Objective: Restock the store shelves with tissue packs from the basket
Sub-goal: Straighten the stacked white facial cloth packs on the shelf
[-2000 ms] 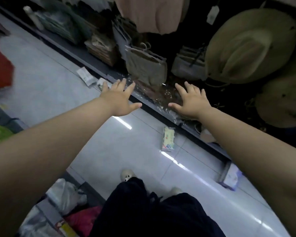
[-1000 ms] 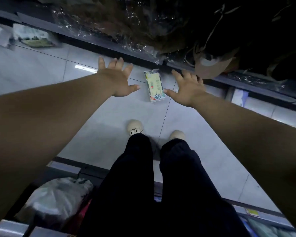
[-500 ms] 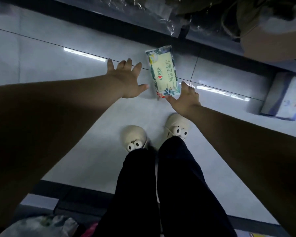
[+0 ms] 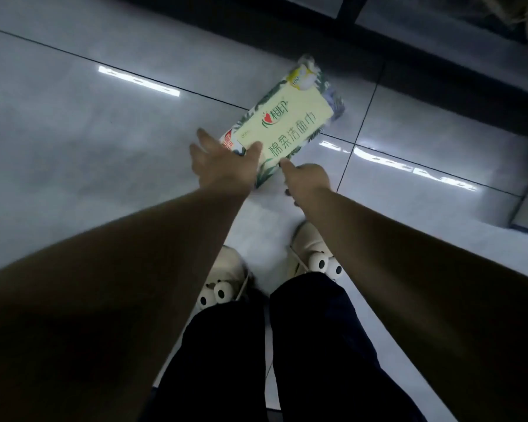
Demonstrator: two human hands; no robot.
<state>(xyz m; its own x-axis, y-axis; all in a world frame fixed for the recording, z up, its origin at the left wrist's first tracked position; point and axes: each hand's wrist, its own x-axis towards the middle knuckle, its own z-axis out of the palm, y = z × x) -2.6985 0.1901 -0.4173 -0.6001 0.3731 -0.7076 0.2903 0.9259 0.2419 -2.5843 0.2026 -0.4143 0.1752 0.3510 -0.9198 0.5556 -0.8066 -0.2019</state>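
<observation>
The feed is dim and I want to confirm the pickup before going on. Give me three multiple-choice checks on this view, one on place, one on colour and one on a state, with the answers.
1. Where does the tissue pack lie?
A. on the tiled floor, ahead of the cream shoes
B. up on a shelf
C. inside a basket

2. What colour is the pack's big front panel?
A. red
B. pale yellow with green lettering
C. plain black

3. How is the left hand?
A. clenched in a fist, away from the pack
B. gripping a basket handle
C. fingers spread, thumb lying over the pack's near end

Answers:
1 A, grey tiles and grout lines show all round it.
2 B, the panel is yellow between leafy borders.
3 C, the thumb crosses the panel's near corner.
</observation>
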